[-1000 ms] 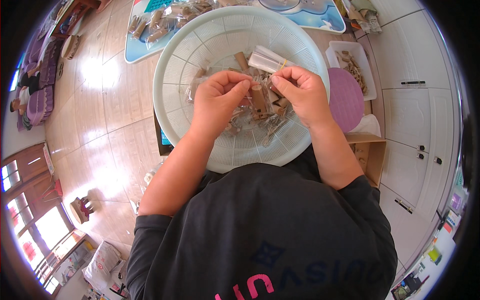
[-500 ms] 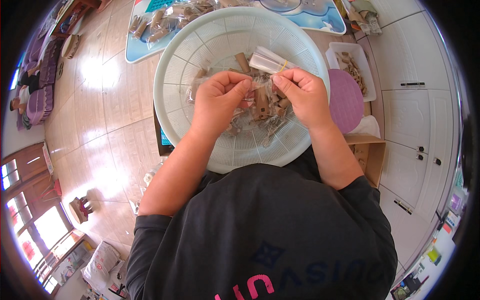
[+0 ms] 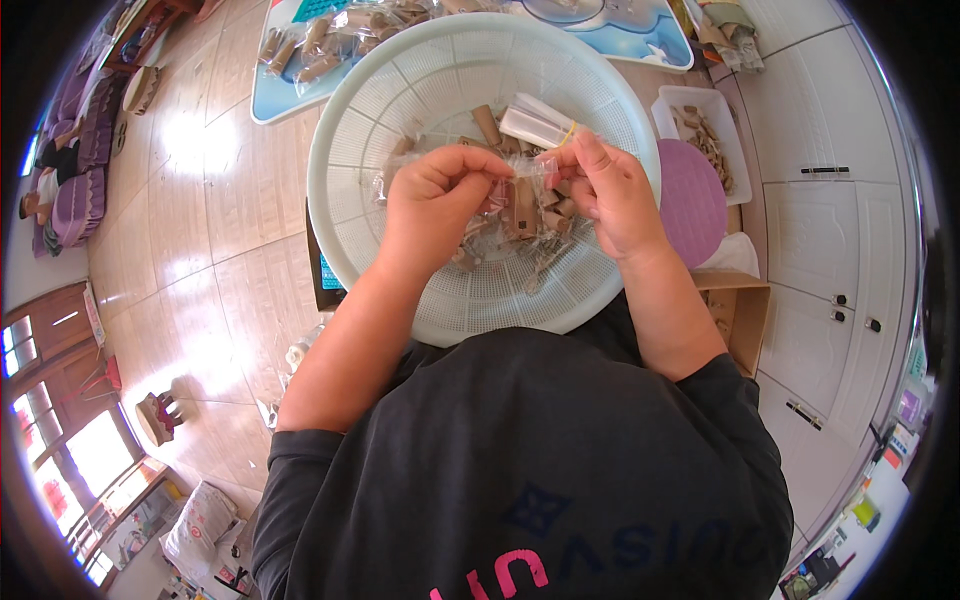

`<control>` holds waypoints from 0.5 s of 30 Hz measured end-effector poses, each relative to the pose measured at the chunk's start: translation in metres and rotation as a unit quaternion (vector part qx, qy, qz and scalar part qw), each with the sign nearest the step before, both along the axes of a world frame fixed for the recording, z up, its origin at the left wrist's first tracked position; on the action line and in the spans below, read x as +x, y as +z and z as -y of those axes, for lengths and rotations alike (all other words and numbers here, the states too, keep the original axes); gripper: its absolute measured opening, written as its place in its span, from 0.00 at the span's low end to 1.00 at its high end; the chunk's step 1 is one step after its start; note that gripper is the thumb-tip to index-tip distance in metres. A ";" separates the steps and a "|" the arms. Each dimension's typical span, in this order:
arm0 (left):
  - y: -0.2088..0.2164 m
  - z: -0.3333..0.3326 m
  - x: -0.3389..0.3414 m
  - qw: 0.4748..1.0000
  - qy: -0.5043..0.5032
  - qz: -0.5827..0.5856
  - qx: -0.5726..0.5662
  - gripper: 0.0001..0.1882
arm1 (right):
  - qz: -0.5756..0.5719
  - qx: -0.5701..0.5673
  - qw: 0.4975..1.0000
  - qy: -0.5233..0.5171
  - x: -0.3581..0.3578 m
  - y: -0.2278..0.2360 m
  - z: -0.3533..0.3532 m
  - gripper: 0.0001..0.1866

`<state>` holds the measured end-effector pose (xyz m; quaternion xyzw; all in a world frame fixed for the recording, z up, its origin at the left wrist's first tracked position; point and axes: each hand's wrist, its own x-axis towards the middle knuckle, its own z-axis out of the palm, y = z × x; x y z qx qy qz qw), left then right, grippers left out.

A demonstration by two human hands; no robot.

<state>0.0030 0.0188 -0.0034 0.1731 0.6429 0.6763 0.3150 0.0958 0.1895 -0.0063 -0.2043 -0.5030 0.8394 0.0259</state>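
Observation:
A small clear plastic bag (image 3: 528, 167) is stretched between my hands above a pale, round mesh basket (image 3: 345, 120). My left hand (image 3: 440, 195) pinches its left side between thumb and forefinger. My right hand (image 3: 612, 190) has its fingertips on the bag's right corner, fingers curled and thumb raised off the plastic. Below the bag, a brown cardboard-coloured piece (image 3: 521, 212) shows; I cannot tell whether it is inside. Several brown pieces and clear bags lie in the basket. A banded bundle of clear sleeves (image 3: 535, 122) rests beyond my right hand.
Beyond the basket, bagged brown pieces (image 3: 335, 45) lie on a blue patterned table (image 3: 640, 45). To the right stand a white bin (image 3: 737, 175) of brown pieces, a purple round seat (image 3: 692, 200) and a cardboard box (image 3: 752, 310). White cabinets line the right side.
My right thumb has lifted from the bag and the right fingers have turned. The bag's top edge now shows more openly between my hands. My left hand has barely moved.

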 end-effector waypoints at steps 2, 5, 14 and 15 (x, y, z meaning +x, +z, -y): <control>0.002 0.000 0.002 1.000 -0.002 0.000 -0.003 0.08 | 0.001 0.009 1.000 0.007 -0.002 -0.002 0.003 0.11; 0.003 0.001 0.002 1.000 -0.005 -0.007 -0.001 0.08 | -0.018 0.105 0.994 -0.008 -0.005 -0.010 0.011 0.10; 0.019 0.014 -0.006 0.996 -0.040 -0.028 -0.075 0.14 | -0.006 0.253 0.967 0.006 -0.001 -0.003 0.016 0.08; 0.022 0.020 -0.009 0.993 -0.041 -0.032 -0.107 0.14 | 0.003 0.269 0.963 -0.025 -0.001 -0.001 0.014 0.08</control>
